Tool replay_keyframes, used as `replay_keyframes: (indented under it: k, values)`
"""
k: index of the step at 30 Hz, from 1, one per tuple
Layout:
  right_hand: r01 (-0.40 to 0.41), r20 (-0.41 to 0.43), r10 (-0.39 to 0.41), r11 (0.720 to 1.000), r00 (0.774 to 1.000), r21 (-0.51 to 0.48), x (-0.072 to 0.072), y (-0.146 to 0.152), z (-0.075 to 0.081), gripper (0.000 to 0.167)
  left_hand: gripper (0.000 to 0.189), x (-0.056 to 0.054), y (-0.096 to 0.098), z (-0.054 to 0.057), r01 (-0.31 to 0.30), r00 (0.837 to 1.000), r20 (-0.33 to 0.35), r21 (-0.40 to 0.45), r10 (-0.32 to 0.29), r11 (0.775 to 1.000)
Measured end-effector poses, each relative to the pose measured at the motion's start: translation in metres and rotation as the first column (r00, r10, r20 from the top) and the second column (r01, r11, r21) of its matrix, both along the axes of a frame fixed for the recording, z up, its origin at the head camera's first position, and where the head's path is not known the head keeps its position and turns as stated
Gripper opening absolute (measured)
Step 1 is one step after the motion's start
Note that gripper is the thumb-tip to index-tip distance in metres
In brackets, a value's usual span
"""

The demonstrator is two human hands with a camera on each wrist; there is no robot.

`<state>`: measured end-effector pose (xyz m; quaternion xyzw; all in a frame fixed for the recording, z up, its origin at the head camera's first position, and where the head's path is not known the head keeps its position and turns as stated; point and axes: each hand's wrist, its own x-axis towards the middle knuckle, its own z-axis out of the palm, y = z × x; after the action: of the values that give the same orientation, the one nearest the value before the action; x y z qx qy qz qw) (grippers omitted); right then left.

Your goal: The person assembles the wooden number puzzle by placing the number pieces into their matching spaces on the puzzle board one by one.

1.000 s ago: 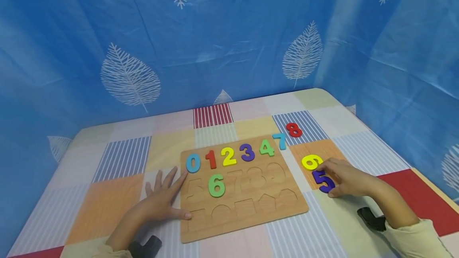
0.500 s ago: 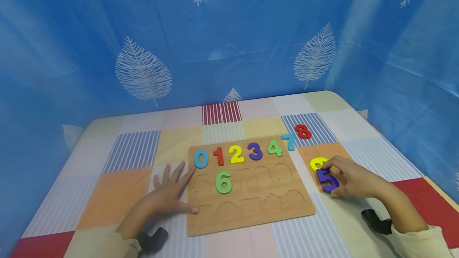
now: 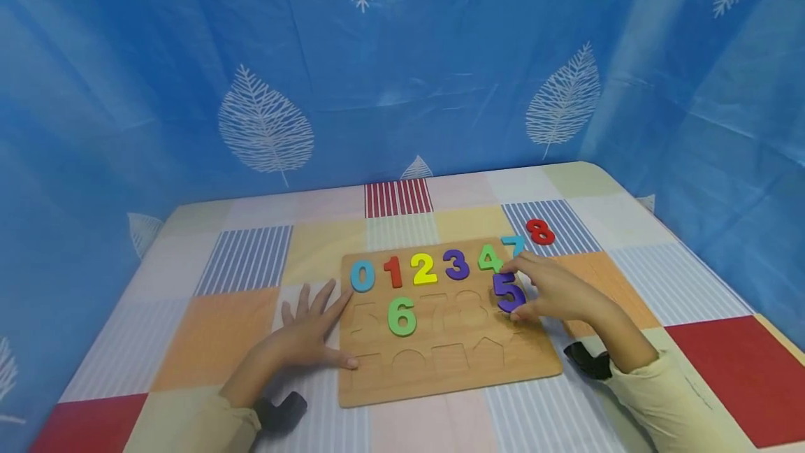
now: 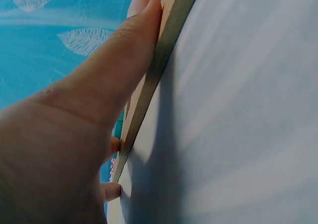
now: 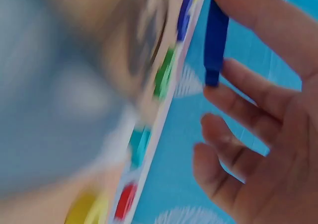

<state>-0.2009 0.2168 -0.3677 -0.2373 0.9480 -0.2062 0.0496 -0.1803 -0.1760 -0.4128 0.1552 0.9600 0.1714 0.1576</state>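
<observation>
A wooden number board (image 3: 434, 384) with shallow outlined recesses lies on the table. My right hand (image 3: 560, 292) pinches a purple number 5 (image 3: 508, 292) between thumb and fingers, raised over the board's right part. In the right wrist view that number 5 (image 5: 215, 40) appears edge-on, clear of the surface. My left hand (image 3: 305, 338) lies spread at the board's left edge, thumb and index finger touching its rim. Blue 0 (image 3: 362, 276), red 1 (image 3: 393, 272), yellow 2 (image 3: 424, 270), purple 3 (image 3: 456, 265) and green 4 (image 3: 488, 258) line the top row; green 6 (image 3: 402, 317) sits below.
Beyond the board's top right corner are a blue 7 (image 3: 513, 243), partly behind my right fingers, and a red 8 (image 3: 540, 232). A yellow number (image 5: 87, 209) shows blurred in the right wrist view. A blue leaf-patterned curtain (image 3: 377, 89) surrounds the patchwork-covered table.
My right hand has lifted the purple 5 from beside the yellow number and carried it left over the board. The left hand stays at the board's edge. The head view has shifted slightly.
</observation>
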Motion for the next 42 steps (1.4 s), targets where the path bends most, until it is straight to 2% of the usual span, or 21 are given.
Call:
replay_keyframes:
  k: [8,12,15,20,25,28,35,42]
  values:
    - [-0.022,-0.054,0.017,0.995,0.998,-0.099,-0.013,-0.051,-0.003,0.064,0.112,-0.004,0.007,-0.001,0.01,1.0,0.004,-0.017,-0.01,1.0]
    - [-0.063,-0.072,0.055,0.991,0.996,-0.12,-0.014,-0.081,-0.001,0.063,0.112,-0.003,0.007,0.0,0.009,1.0,-0.005,-0.028,-0.009,1.0]
    - [-0.093,-0.055,0.088,0.989,0.995,-0.114,-0.012,-0.107,-0.001,0.063,0.112,-0.002,0.006,0.0,0.008,1.0,-0.006,-0.031,-0.009,0.999]
    - [-0.163,-0.029,0.161,0.986,0.986,-0.043,-0.005,-0.149,-0.003,0.065,0.111,-0.001,0.004,0.001,0.015,1.0,-0.009,-0.039,-0.016,0.999]
    - [-0.228,-0.061,0.233,0.971,0.971,0.071,-0.002,-0.178,-0.007,0.066,0.11,0.0,0.004,0.002,0.032,0.999,-0.018,-0.029,-0.032,0.999]
    - [-0.243,-0.067,0.25,0.965,0.966,0.102,-0.002,-0.186,-0.009,0.067,0.109,0.001,0.004,0.001,0.034,0.999,-0.02,-0.028,-0.035,0.999]
    - [-0.226,-0.037,0.233,0.964,0.972,0.137,-0.001,-0.196,-0.013,0.066,0.11,0.001,0.004,0.001,0.017,1.0,-0.007,-0.041,-0.018,0.999]
    - [-0.234,-0.013,0.243,0.948,0.97,0.217,-0.004,-0.207,-0.015,0.063,0.11,0.003,0.0,0.001,0.007,1.0,0.002,-0.045,-0.007,0.999]
